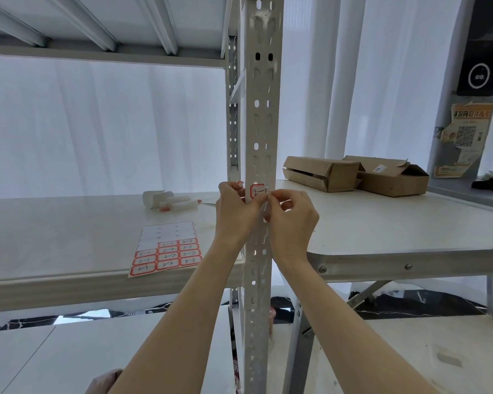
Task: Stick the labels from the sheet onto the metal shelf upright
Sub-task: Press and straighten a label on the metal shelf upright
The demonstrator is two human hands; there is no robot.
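The white perforated metal upright (261, 115) runs top to bottom through the middle of the view. A red-bordered label (257, 190) with handwriting lies against its front face at shelf height. My left hand (235, 211) and my right hand (292, 216) meet at the label, fingertips pinching and pressing its lower right edge. Another red-edged label corner (239, 183) shows just behind my left hand's fingers. The label sheet (167, 248) lies flat on the shelf board to the left, its upper rows bare and its lower rows holding several red-bordered labels.
Small white rolls and an orange-tipped item (171, 203) lie on the shelf board (69, 237) behind the sheet. A folding table (410, 223) on the right carries two cardboard boxes (353, 174). White curtains hang behind.
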